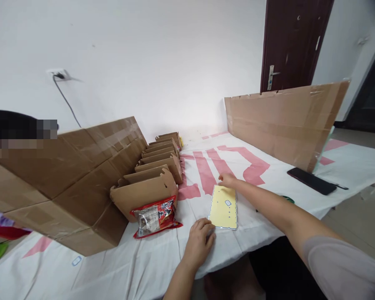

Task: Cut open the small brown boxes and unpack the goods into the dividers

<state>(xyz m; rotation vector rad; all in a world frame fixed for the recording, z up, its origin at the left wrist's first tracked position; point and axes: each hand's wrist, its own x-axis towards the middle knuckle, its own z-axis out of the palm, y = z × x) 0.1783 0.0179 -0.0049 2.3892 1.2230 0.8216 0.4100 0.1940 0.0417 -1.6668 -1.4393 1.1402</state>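
Yellow sheet [223,206] lies flat on the white desk [112,266], close to the near edge. The left hand [199,243] rests on the cloth at the near left corner of the sheet, fingers curled down, holding nothing. The right hand [227,180] touches the far edge of the sheet with fingers bent, gripping nothing. To the left, a red snack packet [156,216] lies against a row of folded cardboard boxes [158,166]. Far right, a black phone [311,181] lies before a cardboard board [284,121].
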